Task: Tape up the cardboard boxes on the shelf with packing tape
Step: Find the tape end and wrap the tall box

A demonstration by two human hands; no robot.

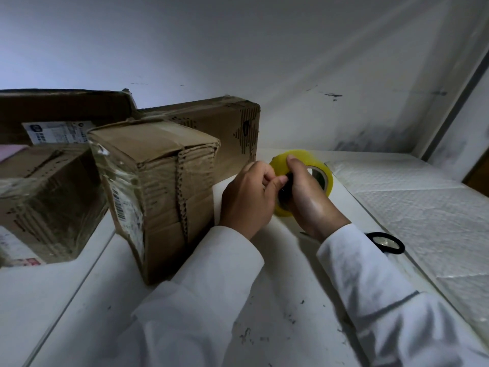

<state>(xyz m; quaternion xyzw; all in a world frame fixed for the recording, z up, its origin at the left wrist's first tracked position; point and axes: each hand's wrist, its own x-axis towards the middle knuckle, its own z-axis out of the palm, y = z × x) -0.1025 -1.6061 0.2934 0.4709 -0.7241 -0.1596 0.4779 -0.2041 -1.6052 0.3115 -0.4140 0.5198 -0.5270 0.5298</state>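
A yellow roll of packing tape (324, 170) is held above the white shelf (238, 300). My right hand (307, 197) grips the roll, fingers curled over its rim and through its core. My left hand (248, 197) pinches at the roll's near edge with thumb and forefinger. Just left of my hands stands a worn cardboard box (158, 186) with old clear tape and a barcode label. Behind it lies a longer printed box (225, 128). Another box (45, 197) sits at the far left, and a flat box (60, 112) lies at the back left.
Black-handled scissors (387, 242) lie on the shelf behind my right sleeve. A white padded sheet (423, 207) covers the right side. The wall (238, 49) rises close behind the boxes, with a corner frame at the right.
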